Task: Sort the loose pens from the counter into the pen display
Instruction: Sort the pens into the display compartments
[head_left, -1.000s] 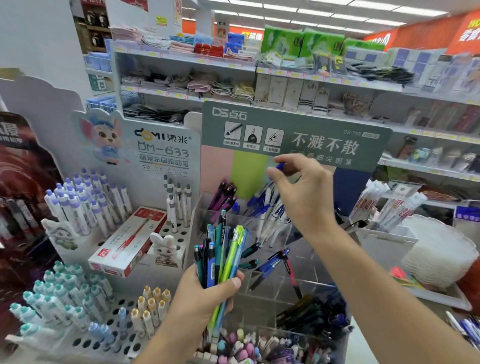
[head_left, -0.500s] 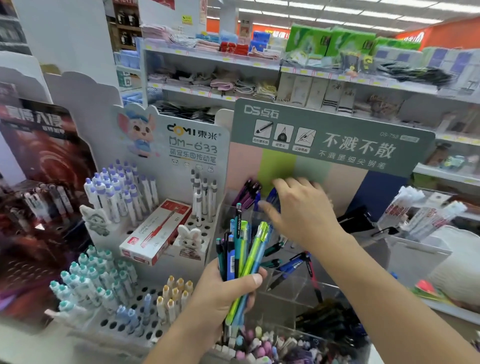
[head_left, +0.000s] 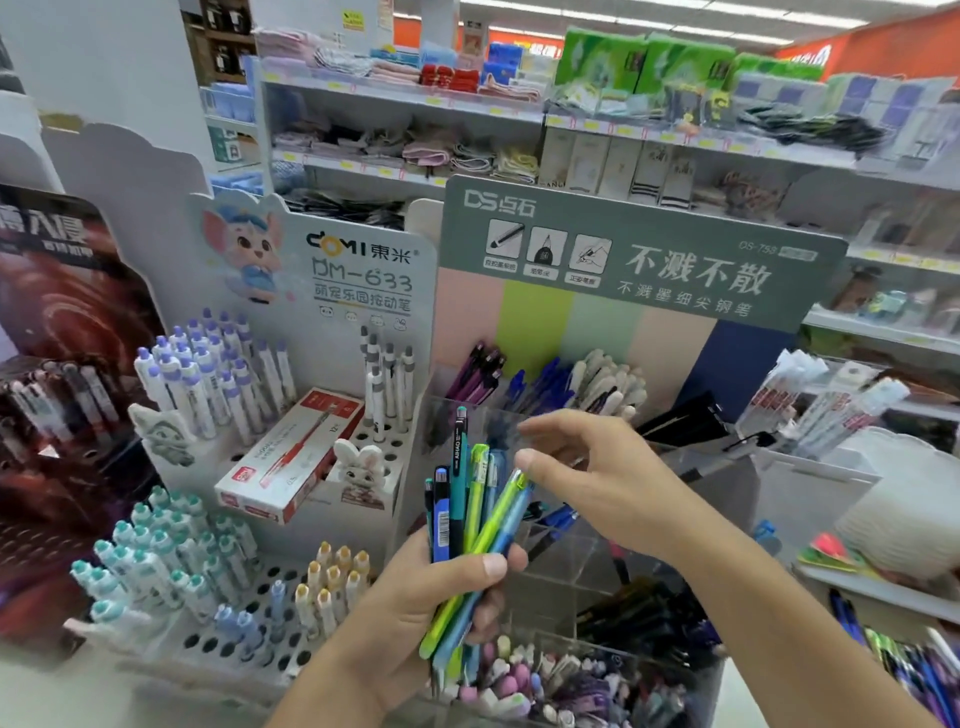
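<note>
Right hand (head_left: 602, 478) back from the far pen display (head_left: 613, 566), now empty
Fingers loosely spread beside the pen bundle (head_left: 470, 525) that the left hand (head_left: 447, 597) clasps

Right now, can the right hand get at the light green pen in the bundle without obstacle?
Probably yes. The right hand is empty, and its thumb lies right beside the light green pen, whose top sticks out of the bundle gripped by the left hand. Nothing lies between them.

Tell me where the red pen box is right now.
In the head view, the red pen box lies tilted on the white holed pen stand, left of centre, between the purple-capped pens and the rabbit figure.
</note>
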